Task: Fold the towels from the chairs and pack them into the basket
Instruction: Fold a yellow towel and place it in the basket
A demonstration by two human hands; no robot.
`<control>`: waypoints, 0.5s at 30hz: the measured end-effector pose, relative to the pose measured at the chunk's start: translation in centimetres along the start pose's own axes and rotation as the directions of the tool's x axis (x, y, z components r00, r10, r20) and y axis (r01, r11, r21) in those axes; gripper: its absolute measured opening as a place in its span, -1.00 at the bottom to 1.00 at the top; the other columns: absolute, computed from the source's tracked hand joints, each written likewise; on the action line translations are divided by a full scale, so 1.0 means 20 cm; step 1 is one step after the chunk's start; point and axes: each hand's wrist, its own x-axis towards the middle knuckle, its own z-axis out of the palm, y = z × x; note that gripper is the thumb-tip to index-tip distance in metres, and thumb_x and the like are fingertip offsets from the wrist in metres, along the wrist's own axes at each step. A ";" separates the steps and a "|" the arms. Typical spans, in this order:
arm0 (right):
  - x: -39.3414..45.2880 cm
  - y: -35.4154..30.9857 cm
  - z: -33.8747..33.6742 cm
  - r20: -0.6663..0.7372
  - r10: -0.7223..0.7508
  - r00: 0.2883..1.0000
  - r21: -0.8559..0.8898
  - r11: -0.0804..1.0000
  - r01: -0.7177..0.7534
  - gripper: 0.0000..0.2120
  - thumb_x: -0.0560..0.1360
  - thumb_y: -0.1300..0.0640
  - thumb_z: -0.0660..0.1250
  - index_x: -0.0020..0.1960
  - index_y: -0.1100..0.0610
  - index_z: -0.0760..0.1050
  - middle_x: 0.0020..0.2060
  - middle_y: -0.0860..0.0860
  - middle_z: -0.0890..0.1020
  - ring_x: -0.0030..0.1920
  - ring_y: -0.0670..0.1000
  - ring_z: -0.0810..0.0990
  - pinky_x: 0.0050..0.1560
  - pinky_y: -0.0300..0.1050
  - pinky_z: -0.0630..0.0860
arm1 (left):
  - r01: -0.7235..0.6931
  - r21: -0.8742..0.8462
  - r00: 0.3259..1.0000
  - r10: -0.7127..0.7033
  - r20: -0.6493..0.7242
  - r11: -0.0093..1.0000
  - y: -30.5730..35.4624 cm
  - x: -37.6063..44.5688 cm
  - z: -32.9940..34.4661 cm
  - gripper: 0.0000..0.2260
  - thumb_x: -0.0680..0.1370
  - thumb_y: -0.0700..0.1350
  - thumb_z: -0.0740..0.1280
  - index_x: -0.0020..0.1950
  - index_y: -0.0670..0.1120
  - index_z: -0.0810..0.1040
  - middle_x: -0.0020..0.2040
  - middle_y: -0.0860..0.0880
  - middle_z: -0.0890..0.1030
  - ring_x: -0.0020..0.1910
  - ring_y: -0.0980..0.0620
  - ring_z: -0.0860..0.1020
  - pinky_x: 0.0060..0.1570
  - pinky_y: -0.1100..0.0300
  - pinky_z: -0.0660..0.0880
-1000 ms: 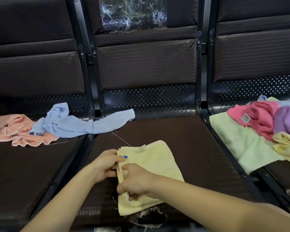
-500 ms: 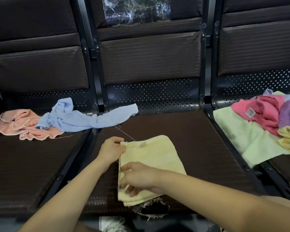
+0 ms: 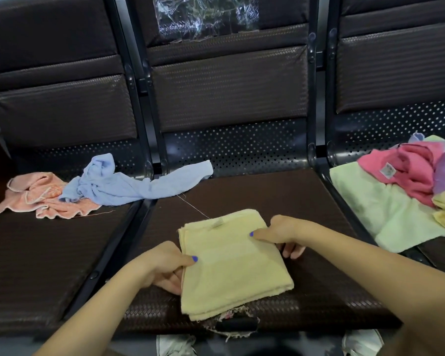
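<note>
- Folded pale yellow terry towel (image 3: pixel 231 263) lies at the front edge of the bench's (image 3: pixel 293 201) middle seat.
- Your left hand (image 3: pixel 162 265) pinches its left edge, right hand (image 3: pixel 283 233) its right edge; fingers closed on cloth.
- Step: fold looks finished.
- Next: lift it level; basket not in view.

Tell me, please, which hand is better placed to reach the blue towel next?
Left, probably. The left hand grips the folded yellow towel's left edge, nearer the blue towel; the right hand holds the opposite edge.
</note>
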 end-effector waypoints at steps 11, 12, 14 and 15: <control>0.05 0.09 0.00 0.081 -0.047 0.996 0.298 0.954 0.021 -0.72 0.48 0.10 0.42 0.07 0.21 0.44 -0.16 0.08 0.50 -0.32 -0.03 0.47 -0.43 -0.20 0.48 | 0.066 -0.362 0.989 -0.012 0.150 0.930 -0.01 -0.07 -0.01 -0.92 0.45 -0.31 0.40 -0.09 -0.28 0.67 -0.14 -0.21 0.66 -0.32 0.00 0.64 -0.27 0.19 0.63; 0.05 0.10 -0.01 0.108 -0.049 0.993 0.354 0.935 0.008 -0.67 0.48 0.13 0.42 0.17 0.23 0.45 -0.07 0.11 0.56 -0.25 0.01 0.57 -0.35 -0.15 0.58 | 0.095 -0.391 0.985 -0.029 0.171 0.915 -0.01 -0.07 -0.02 -0.92 0.44 -0.33 0.40 -0.12 -0.28 0.68 -0.13 -0.22 0.66 -0.31 -0.01 0.64 -0.27 0.19 0.63; 0.06 0.13 -0.02 0.150 -0.061 0.987 0.478 0.878 -0.019 -0.63 0.48 0.25 0.39 0.25 0.28 0.43 0.06 0.19 0.61 -0.12 0.11 0.68 -0.14 0.00 0.65 | 0.130 -0.317 0.978 -0.068 0.198 0.940 -0.03 -0.08 -0.01 -0.95 0.46 -0.32 0.40 -0.14 -0.29 0.65 -0.17 -0.22 0.66 -0.34 -0.02 0.65 -0.35 0.18 0.62; 0.06 0.14 -0.03 0.168 -0.070 0.983 0.533 0.845 -0.031 -0.63 0.48 0.31 0.37 0.27 0.30 0.42 0.07 0.22 0.62 -0.11 0.15 0.69 -0.11 0.05 0.65 | 0.126 -0.239 0.979 -0.082 0.186 0.963 -0.04 -0.08 -0.01 -0.95 0.47 -0.29 0.41 -0.14 -0.28 0.62 -0.21 -0.21 0.66 -0.36 -0.02 0.65 -0.38 0.19 0.60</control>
